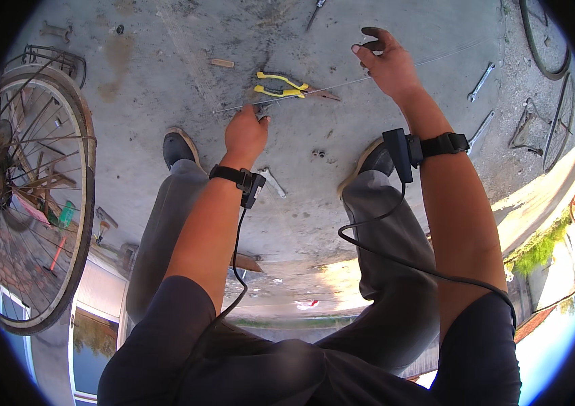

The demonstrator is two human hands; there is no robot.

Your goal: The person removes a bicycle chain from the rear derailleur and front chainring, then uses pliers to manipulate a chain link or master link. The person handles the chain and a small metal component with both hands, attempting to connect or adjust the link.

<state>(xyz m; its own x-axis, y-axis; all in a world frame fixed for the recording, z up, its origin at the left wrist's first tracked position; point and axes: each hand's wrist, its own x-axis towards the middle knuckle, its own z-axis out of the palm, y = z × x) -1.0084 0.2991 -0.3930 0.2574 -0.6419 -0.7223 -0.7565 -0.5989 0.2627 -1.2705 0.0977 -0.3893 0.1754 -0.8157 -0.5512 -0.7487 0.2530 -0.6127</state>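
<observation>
A long thin metal cable [341,86] stretches over the grey concrete floor, from beside my left hand to beyond my right hand. My left hand [245,135] is closed, its fingertips at the cable near the left end; its grip is partly hidden. My right hand [393,68] is raised above the cable with thumb and fingers apart, holding nothing I can see. Dark smudges cover its fingertips. Between the hands lie pliers with yellow-and-black handles [281,84], jaws pointing right, and the cable passes across them.
A bicycle wheel [88,169] stands upright at left. Spanners [482,82] lie at right, and another spanner [273,183] between my feet. A small wooden block [222,63] sits beyond the pliers. Black tyres [538,51] and a metal bracket [525,128] rest far right.
</observation>
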